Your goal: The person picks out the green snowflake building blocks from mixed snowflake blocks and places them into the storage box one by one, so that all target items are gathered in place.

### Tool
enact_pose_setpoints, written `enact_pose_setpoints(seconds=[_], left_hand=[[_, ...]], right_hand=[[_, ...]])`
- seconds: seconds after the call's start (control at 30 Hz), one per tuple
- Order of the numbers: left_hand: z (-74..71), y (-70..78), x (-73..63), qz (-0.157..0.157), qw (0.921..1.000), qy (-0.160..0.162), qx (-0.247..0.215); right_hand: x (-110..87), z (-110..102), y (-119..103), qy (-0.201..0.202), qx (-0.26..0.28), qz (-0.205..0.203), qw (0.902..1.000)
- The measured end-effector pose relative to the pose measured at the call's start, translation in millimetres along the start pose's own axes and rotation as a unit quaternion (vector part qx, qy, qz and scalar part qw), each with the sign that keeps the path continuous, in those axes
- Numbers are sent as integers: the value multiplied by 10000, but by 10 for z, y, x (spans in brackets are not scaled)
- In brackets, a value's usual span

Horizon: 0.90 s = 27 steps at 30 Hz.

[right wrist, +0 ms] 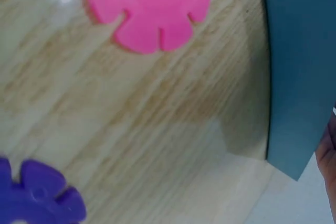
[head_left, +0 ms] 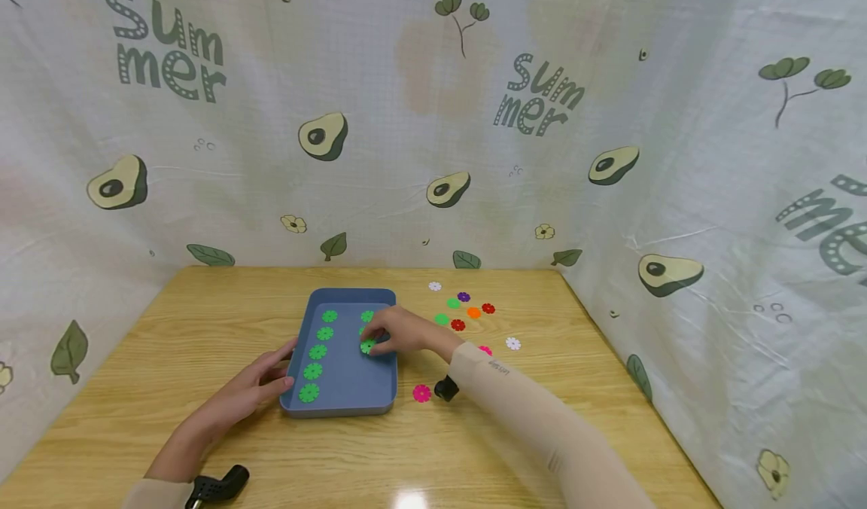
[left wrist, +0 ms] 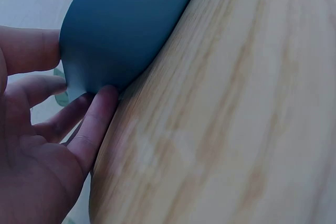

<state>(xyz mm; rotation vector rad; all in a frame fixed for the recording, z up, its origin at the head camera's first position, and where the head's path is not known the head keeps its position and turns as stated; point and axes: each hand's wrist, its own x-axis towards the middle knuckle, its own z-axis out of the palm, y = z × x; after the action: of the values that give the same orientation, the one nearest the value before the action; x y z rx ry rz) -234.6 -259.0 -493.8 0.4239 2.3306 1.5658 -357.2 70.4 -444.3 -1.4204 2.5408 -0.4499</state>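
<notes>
A blue-grey tray (head_left: 347, 377) rests on the wooden table, its outer wall also filling part of the left wrist view (left wrist: 131, 19). My left hand (head_left: 247, 388) touches the tray's left side with fingers spread and fairly straight. Inside, several green flower-shaped discs (head_left: 317, 352) form a column along the left. Over the tray's right part, my right hand (head_left: 401, 330) pinches a green flower-shaped disc (head_left: 368, 346) between thumb and fingers. Another green disc (head_left: 367, 316) lies just beyond, and one more is partly hidden by the fingers.
Right of the tray lie loose flower-shaped discs: a pink one (head_left: 421, 394) close to its wall, green (head_left: 442, 319), red (head_left: 457, 325), orange (head_left: 474, 312), purple (head_left: 463, 297) and white (head_left: 512, 343) ones. A printed curtain (head_left: 393, 230) hangs around the table.
</notes>
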Motion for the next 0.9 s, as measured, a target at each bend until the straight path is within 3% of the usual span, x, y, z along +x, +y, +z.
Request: enact_pose_setpoints(seconds=[0.9], left_hand=[[1,22,-4,-47,10000,36,-21]], right_hand=[[99,115,-7,-123,-307,127,9994]])
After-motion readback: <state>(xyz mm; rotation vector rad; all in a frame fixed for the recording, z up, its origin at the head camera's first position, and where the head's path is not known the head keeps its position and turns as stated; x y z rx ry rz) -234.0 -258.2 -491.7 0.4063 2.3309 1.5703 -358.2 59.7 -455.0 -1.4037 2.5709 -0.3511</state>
